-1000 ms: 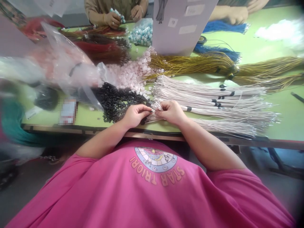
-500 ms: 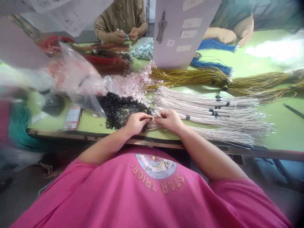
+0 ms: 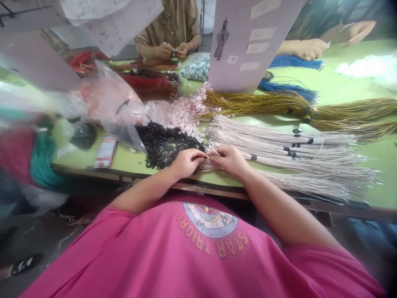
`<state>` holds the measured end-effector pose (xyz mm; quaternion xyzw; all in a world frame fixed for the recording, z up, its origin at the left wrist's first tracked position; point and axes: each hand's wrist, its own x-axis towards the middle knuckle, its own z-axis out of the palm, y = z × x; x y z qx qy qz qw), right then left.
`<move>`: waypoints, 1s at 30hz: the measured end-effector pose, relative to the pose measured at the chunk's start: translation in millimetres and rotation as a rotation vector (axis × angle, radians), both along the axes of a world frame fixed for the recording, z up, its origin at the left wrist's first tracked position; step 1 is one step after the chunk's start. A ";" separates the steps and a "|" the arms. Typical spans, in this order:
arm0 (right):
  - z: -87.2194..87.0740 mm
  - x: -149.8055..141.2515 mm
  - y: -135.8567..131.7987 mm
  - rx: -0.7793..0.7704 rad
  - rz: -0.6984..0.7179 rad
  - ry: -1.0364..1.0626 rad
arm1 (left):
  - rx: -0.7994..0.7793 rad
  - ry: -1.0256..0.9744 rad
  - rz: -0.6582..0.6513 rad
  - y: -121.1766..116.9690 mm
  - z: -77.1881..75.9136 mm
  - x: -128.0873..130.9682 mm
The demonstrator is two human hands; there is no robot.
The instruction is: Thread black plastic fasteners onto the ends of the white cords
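My left hand (image 3: 188, 162) is closed in a pinch at the right edge of a pile of small black plastic connectors (image 3: 167, 142). What its fingertips hold is too small to make out. Almost touching it, my right hand (image 3: 231, 161) pinches the tip end of a white wire among the bundles of white wires (image 3: 279, 159). These bundles lie lengthwise to the right, bound with black tape (image 3: 253, 157), their metal-tipped ends beside the fingertips. Both hands rest low over the table's front edge.
Pale pink connectors (image 3: 182, 109) lie behind the black pile, near a clear plastic bag (image 3: 108, 97). Yellow wires (image 3: 263, 101) stretch behind the white ones. A phone (image 3: 105, 152) lies left. A lilac panel (image 3: 235, 45) stands opposite, with co-workers' hands (image 3: 310, 49) beyond it.
The camera view has turned slightly, so the scene sits farther right. My hands stay fingertip to fingertip at the wire ends. Across the table, one co-worker's hand has moved away from the blue wires.
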<state>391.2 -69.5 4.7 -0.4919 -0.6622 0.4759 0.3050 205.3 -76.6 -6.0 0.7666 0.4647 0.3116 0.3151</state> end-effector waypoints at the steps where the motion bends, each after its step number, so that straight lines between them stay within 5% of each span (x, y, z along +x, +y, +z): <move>1: -0.8 1.8 1.2 -0.028 -0.015 0.077 | 0.063 0.038 -0.017 -1.8 2.7 -1.9; 4: -6.4 6.3 5.4 -0.159 -0.073 0.287 | 0.202 0.211 -0.037 -4.2 13.9 -14.9; 7: -12.1 6.7 7.7 -0.315 -0.102 0.382 | 0.178 0.426 -0.021 6.6 24.5 -39.9; 10: -11.5 3.7 6.5 -0.340 -0.086 0.392 | 0.120 0.643 0.221 29.6 27.1 -68.0; 13: -6.5 0.8 4.1 -0.312 -0.044 0.340 | -0.004 0.780 0.256 49.1 23.0 -85.5; 30: -4.1 -2.3 0.4 -0.180 -0.031 0.102 | -0.036 0.930 0.106 50.9 18.3 -82.8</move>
